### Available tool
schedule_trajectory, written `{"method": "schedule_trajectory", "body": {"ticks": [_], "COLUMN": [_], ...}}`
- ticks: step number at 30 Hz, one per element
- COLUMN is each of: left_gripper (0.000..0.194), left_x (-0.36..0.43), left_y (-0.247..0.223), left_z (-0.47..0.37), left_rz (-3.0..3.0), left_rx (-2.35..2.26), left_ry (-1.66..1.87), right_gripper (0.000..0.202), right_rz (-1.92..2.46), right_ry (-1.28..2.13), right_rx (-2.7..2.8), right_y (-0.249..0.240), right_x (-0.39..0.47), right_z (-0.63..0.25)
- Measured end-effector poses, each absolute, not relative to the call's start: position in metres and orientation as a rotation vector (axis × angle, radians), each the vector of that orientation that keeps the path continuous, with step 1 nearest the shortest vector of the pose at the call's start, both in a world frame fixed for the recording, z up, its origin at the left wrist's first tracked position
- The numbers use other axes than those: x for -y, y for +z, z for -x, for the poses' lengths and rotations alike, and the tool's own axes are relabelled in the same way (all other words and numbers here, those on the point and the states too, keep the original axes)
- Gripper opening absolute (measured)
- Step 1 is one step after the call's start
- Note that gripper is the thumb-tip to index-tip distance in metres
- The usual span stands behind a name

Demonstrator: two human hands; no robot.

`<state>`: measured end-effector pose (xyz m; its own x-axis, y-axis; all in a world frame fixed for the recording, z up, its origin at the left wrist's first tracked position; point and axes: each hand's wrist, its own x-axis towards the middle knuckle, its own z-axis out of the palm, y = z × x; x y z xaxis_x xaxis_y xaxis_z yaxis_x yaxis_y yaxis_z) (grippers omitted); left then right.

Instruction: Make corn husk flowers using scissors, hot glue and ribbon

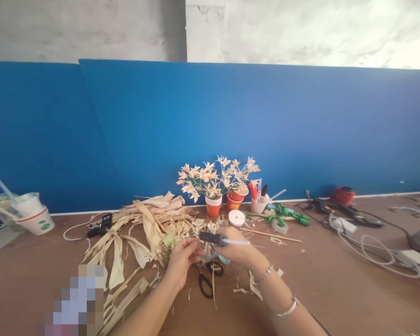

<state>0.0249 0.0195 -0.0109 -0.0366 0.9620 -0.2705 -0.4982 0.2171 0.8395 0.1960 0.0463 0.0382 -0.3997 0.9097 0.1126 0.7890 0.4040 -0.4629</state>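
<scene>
Blue panelling (196, 116) backs the brown desk (336, 294) in my head view, where my right hand (236, 251) grasps a black glue gun (212, 238) and my left hand (180, 262) pinches its fingers, on what I cannot tell, near scissors (200, 285), dried husks (152, 228) lying leftward and pale flowers (205, 173) standing in paper cups (213, 209) behind.

Right hand (236, 246) gripping black glue gun (213, 238); left hand (182, 261) beside dried husks (152, 226); black-handled scissors (200, 282) on table (336, 289).

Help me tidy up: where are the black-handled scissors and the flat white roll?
Black-handled scissors (200, 283): head view, left rim of lower handle loop.
Flat white roll (232, 218): head view, face, left of its hole.
</scene>
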Motion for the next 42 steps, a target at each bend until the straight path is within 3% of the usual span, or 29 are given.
{"method": "schedule_trajectory", "body": {"ticks": [19, 26, 32, 36, 38, 42], "left_gripper": [0.016, 0.016, 0.017, 0.023, 0.025, 0.028], "left_x": [-0.021, -0.023, -0.02, -0.021, -0.022, -0.024], "left_y": [-0.012, -0.018, -0.013, -0.009, -0.009, -0.01], "left_z": [-0.024, -0.022, -0.023, -0.022, -0.02, -0.016], "left_rz": [-0.647, -1.052, -1.112, -0.944, -0.874, -0.778], "left_rx": [-1.023, -1.226, -1.218, -1.182, -1.15, -1.141], "left_ry": [1.318, 1.314, 1.324, 1.362, 1.399, 1.501], "right_gripper": [0.009, 0.011, 0.011, 0.012, 0.019, 0.026], "right_rz": [1.411, 1.245, 1.528, 1.306, 1.241, 1.609], "right_ry": [0.467, 0.648, 0.347, 0.883, 0.981, 0.683], "right_rx": [2.289, 2.266, 2.178, 2.36, 2.273, 2.083], "right_y": [0.043, 0.06, 0.074, 0.086, 0.089, 0.074], "right_x": [-0.043, -0.034, -0.032, -0.025, -0.026, -0.044], "right_z": [-0.198, -0.198, -0.218, -0.227, -0.233, -0.266]}}
